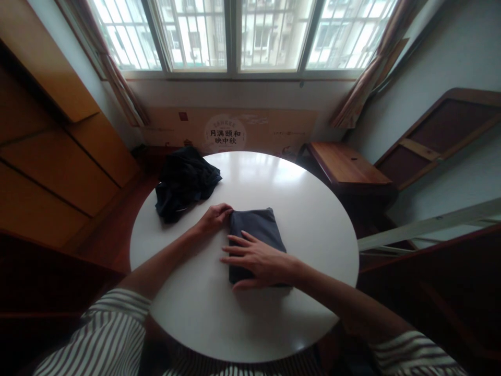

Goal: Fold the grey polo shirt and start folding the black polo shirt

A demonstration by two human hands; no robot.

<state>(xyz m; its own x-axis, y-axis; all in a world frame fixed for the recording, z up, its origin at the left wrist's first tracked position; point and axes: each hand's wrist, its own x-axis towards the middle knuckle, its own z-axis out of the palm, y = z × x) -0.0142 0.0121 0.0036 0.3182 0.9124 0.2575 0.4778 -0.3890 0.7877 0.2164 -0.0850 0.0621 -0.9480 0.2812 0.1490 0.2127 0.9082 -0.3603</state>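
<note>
Location type: a room in a home, likely an apartment. Indicators: wide barred window (235,34) facing another residential block, side curtains (366,78), wooden cabinets (58,151), a round white surface (274,193), and a small wooden side table (348,164) by the wall.

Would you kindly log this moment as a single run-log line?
left hand: pinching far-left corner of folded grey cloth | right hand: flat on it | black garment: crumpled, far left of white table
</note>
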